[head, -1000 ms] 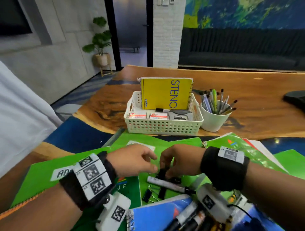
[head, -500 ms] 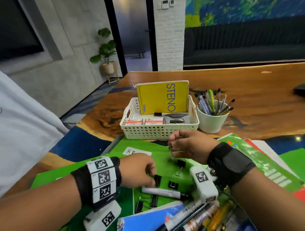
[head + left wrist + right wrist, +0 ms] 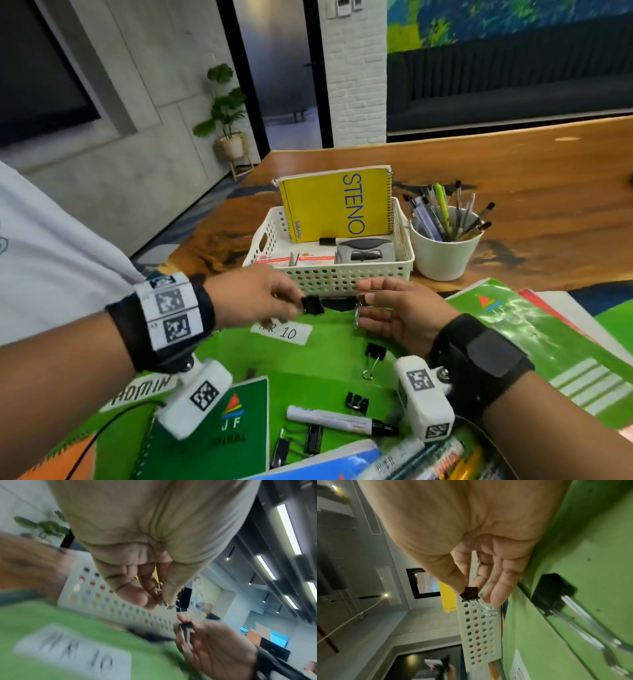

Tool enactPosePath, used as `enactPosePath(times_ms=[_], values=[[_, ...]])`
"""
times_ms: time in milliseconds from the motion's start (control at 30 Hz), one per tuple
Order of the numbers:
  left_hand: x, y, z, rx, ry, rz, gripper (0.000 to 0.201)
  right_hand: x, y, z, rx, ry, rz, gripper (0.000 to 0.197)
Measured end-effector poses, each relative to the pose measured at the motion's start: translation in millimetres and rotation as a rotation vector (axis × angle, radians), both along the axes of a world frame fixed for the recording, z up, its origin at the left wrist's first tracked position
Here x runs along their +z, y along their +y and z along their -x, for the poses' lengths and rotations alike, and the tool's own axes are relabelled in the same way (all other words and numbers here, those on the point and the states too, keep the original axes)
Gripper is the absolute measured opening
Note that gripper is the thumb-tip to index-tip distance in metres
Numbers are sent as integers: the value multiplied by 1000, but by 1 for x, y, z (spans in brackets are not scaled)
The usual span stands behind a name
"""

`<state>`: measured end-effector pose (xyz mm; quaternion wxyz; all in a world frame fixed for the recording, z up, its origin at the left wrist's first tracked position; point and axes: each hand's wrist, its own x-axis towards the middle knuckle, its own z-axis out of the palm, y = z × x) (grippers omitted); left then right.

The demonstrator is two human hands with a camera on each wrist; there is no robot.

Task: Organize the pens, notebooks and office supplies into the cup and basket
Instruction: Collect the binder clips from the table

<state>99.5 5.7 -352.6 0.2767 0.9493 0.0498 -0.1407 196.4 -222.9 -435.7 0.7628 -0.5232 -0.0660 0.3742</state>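
Both hands are up just in front of the near wall of the white basket [image 3: 346, 279], each pinching 1 black binder clip. Left hand [image 3: 253, 301]: thumb and fingers curled tight on the left clip [image 3: 312, 305]; the left wrist view shows its wire handles between the fingertips. Right hand [image 3: 400, 318]: thumb and index clamped on the right clip [image 3: 361, 299], wire handles hanging down, other fingers loosely extended. The 2 clips are near each other, not touching.

Basket holds a yellow STENO notebook [image 3: 329, 205] standing against the far wall, a grey stapler [image 3: 364, 251] and small staple boxes [image 3: 298, 258]. White cup [image 3: 442, 255], full of pens, sits just right of the basket.

Near side, on the green notebooks [image 3: 308, 370]: a loose clip [image 3: 373, 354] under the right hand, another clip [image 3: 356, 401] nearer, a white marker [image 3: 339, 419], 2 more clips [image 3: 301, 442] at the near edge.
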Motion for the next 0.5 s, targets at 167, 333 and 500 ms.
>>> enactPosePath(times_ms=[167, 333, 500], values=[[33, 40, -69, 135, -335, -377, 9, -6, -2, -7, -121, -11, -107, 27], [11, 58, -123, 118, -92, -566, 20, -11, -2, -12, -140, 6, -142, 28], [-5, 50, -141, -63, 185, -717, 40, -14, 0, -14, -137, -12, -149, 27]])
